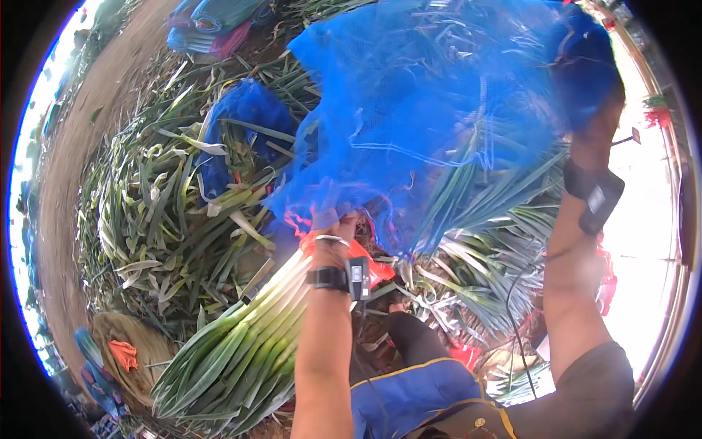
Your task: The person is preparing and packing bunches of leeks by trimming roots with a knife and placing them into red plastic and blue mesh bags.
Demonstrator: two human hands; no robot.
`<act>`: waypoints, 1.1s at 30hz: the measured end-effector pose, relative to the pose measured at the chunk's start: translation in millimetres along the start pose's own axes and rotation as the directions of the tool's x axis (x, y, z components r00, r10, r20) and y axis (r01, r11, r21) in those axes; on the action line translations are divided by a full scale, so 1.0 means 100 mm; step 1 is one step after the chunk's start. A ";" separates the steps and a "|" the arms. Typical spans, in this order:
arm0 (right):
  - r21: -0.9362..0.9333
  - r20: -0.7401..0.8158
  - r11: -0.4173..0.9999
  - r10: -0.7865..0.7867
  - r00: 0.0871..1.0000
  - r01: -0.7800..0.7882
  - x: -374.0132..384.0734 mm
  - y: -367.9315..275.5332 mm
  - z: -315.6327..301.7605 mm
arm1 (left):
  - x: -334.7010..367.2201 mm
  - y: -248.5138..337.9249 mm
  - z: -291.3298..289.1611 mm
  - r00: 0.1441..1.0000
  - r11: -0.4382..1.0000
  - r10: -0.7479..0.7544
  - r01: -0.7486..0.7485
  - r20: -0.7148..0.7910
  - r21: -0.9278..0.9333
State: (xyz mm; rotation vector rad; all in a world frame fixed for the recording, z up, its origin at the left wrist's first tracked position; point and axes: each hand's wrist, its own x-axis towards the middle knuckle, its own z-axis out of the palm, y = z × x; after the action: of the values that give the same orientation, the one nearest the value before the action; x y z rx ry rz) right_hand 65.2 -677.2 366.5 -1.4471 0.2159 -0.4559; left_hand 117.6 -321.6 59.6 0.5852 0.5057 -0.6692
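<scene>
Head view first gives us, at the far left, a brown dirt path (66, 197). Low beside it, we see a tan sack (142, 325) with a bit of orange cloth (123, 355) on it. Next comes a big messy heap of green and white leaves (157, 212), with a pack of folded blue nets (219, 14) near the top and a small blue net (252, 110) lying on the heap. Then we see a fat bunch of long green onions (252, 340), green ends low and white ends up by the left hand (333, 227), next to a red wrap (380, 274). That hand is at the bottom edge of the big blue net (409, 95), but blur hides the fingers, so we cannot tell if its grip is pinching the net. The big blue net spreads across the top middle, over more onions (475, 282). At the right, the right hand (585, 73) is high up, with blue netting over it, so we cannot tell how its grip is.
</scene>
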 end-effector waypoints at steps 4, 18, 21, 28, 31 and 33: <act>-0.513 -0.199 0.857 -0.062 0.978 -0.050 0.36 0.26 -0.63 | -0.15 0.25 0.68 0.961 0.882 0.158 -0.035 -0.225 0.471; -0.895 0.155 0.415 -0.052 0.987 0.162 -1.69 1.30 1.21 | -0.52 0.11 1.04 0.860 0.907 -0.339 0.407 -0.382 0.111; -0.917 0.036 0.398 0.139 0.990 -0.023 -1.83 1.53 1.08 | -0.63 0.01 1.16 0.855 0.895 -0.371 0.434 -0.363 0.106; -0.814 -0.078 0.573 0.058 0.995 -0.097 -1.57 1.41 0.84 | -0.77 0.15 0.87 0.943 0.392 0.123 0.240 -0.310 0.888; -0.803 -0.103 0.592 -0.020 0.994 -0.071 -1.47 1.39 0.70 | -0.98 -0.07 1.14 0.838 -0.385 0.441 -0.145 0.320 0.911; -0.771 -0.052 0.631 0.064 0.997 -0.081 -1.45 1.28 0.75 | -1.03 -0.16 1.45 0.591 -0.487 0.426 -0.488 0.685 0.724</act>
State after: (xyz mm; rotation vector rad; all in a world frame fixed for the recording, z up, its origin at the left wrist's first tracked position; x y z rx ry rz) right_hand -12.1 -540.7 231.0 -2.2832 0.5364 -0.3121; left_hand 71.6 -381.6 221.0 2.2535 -0.6561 0.1231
